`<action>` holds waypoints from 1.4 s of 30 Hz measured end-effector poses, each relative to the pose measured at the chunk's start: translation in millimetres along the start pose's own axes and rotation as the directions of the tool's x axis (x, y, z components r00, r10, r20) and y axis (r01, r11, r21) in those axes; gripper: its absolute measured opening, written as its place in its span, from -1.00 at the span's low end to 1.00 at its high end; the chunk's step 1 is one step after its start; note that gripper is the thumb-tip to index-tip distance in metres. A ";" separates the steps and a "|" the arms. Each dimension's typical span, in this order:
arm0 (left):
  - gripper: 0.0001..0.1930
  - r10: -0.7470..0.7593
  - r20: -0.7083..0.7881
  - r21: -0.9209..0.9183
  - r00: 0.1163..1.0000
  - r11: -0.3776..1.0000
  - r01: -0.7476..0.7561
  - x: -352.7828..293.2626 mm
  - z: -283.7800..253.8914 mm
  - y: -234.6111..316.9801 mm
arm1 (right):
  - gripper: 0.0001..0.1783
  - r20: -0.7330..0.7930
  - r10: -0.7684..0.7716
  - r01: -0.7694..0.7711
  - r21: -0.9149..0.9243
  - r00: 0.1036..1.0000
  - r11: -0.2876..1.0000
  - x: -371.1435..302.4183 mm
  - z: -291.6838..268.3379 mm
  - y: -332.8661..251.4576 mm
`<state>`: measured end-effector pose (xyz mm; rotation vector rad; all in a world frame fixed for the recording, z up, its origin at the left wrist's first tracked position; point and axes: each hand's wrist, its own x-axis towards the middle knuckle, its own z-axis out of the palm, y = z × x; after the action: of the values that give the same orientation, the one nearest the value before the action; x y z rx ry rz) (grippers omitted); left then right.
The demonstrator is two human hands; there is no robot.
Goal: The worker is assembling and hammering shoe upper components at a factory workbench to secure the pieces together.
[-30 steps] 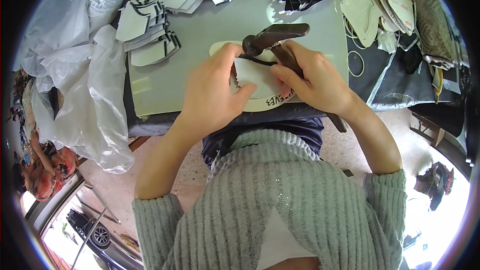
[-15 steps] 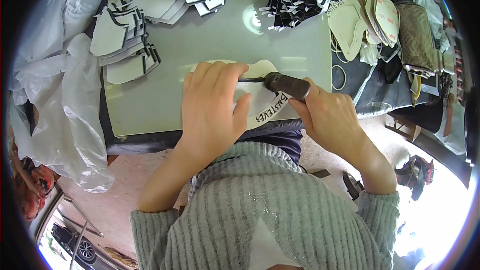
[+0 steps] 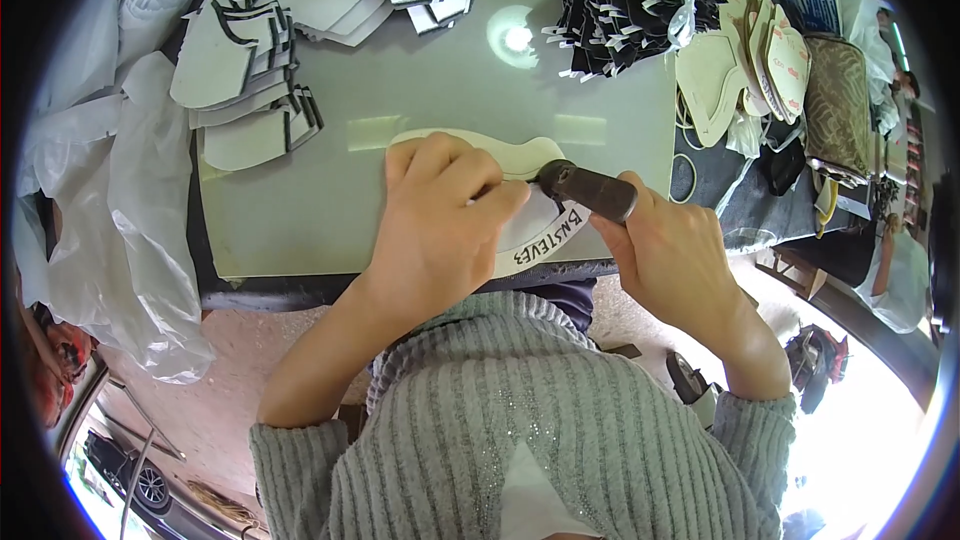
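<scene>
A pale, curved flat piece [image 3: 520, 156], shaped like part of a shoe upper, lies on the board near its front edge. Along its near side runs a white band [image 3: 553, 238] with dark lettering, and a dark strip shows beside it. My left hand [image 3: 435, 215] bears down on the piece with bent fingers, thumb and forefinger drawn together at the dark strip. What exactly they pinch is hidden. In my right hand [image 3: 675, 245] is a dark hammer [image 3: 592, 190], its rounded end on or just over the strip, close to the left fingertips. The fingers cover its handle.
Stacks of pale cut pieces with dark edging [image 3: 250, 65] stand at the far left of the board [image 3: 290, 225]. A tied bundle of black pieces [image 3: 625, 15] lies far right, beside pale templates [image 3: 712, 85] and a patterned pouch [image 3: 838, 105]. Clear plastic sheeting [image 3: 110, 210] hangs at left.
My left thumb has come in toward the forefinger, and the left fingers are more bent. The hammer stays by the dark strip. The whole view has shifted slightly.
</scene>
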<state>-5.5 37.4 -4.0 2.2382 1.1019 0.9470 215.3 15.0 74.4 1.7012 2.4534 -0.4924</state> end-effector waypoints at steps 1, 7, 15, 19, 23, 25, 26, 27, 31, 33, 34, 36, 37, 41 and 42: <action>-0.79 0.046 -0.002 0.009 0.999 0.999 -0.046 -0.9 1.8 -0.2 | -0.65 -0.006 -0.002 0.002 -0.002 1.000 1.000 0.2 0.5 0.3; -0.71 0.074 0.003 -0.038 0.997 0.997 -0.073 2.6 2.9 -1.1 | -0.64 -0.003 -0.008 0.008 -0.012 1.000 1.000 -0.4 1.2 3.9; -0.71 0.160 0.031 0.040 0.987 0.986 -0.161 2.7 3.2 0.4 | -0.64 -0.016 -0.008 0.008 0.002 1.000 1.000 -0.5 -0.2 3.0; -0.71 0.142 0.044 0.050 0.989 0.988 -0.144 3.7 1.1 2.0 | -0.64 -0.028 -0.003 0.005 0.072 1.000 0.997 -2.0 -1.0 8.7; -0.74 0.140 0.037 0.044 0.989 0.989 -0.141 4.0 0.9 2.2 | -0.64 -0.081 -0.070 0.070 0.000 0.994 0.998 -1.0 -5.9 0.5; -0.75 0.140 0.039 0.060 0.989 0.988 -0.143 2.0 0.5 0.3 | -0.64 -0.033 -0.046 0.044 -0.049 0.998 0.998 2.5 -3.6 2.4; -0.75 0.143 0.041 0.066 0.989 0.987 -0.145 1.5 0.8 1.0 | -0.63 -0.089 -0.037 0.035 -0.020 0.995 0.999 1.0 -4.3 2.3; -0.75 0.145 0.041 0.065 0.989 0.987 -0.147 2.1 1.1 1.6 | -0.63 -0.090 -0.035 0.034 -0.021 0.995 0.999 -0.1 -2.4 2.6; -0.77 0.135 0.030 0.039 0.990 0.990 -0.136 2.2 2.1 0.2 | -0.63 -0.059 -0.061 0.055 -0.095 0.996 0.994 -2.9 4.7 1.9; -0.77 0.126 0.026 0.015 0.992 0.992 -0.127 2.4 -1.4 -3.4 | -0.62 -0.063 -0.052 0.045 -0.108 0.997 0.993 -1.1 3.7 0.9; -0.77 0.132 0.057 0.005 0.990 0.991 -0.132 3.9 -5.0 -4.9 | -0.63 -0.046 -0.056 0.049 -0.130 0.997 0.990 -0.3 1.8 0.3; -0.78 0.136 0.089 -0.006 0.987 0.991 -0.136 5.0 -7.9 -3.2 | -0.63 -0.027 -0.060 0.055 -0.152 0.998 0.987 -0.2 1.7 1.3; -0.77 0.182 0.106 0.065 0.977 0.980 -0.190 5.2 -7.9 -1.3 | -0.63 -0.050 -0.070 0.063 -0.136 0.996 0.989 -0.1 3.2 3.7; -0.72 0.235 0.127 0.137 0.964 0.958 -0.252 6.0 -7.3 1.2 | -0.65 -0.073 -0.085 0.082 -0.044 0.994 0.996 0.7 -2.2 7.3; -0.72 0.236 0.125 0.138 0.964 0.958 -0.253 6.3 -7.1 0.8 | -0.65 -0.074 -0.086 0.083 -0.046 0.994 0.996 0.9 -4.3 6.6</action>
<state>-7.6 42.8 3.5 2.5646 0.8903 0.8494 221.5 19.3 76.9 1.6349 2.5782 -0.3881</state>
